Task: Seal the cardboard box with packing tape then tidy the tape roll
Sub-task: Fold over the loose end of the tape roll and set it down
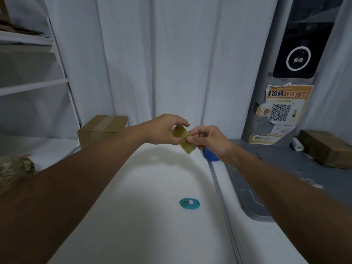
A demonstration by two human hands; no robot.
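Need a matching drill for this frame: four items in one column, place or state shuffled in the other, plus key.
Things
1. tape roll
2. cardboard box
3. teal cutter
4. blue object

Places or states
A. lies alone on the white table, nearest the camera
B. partly hidden behind the right hand
C. held in the air between the left hand and the right hand
D. far left, tape strip across its top

Pairs: 1-C, 2-D, 3-A, 4-B
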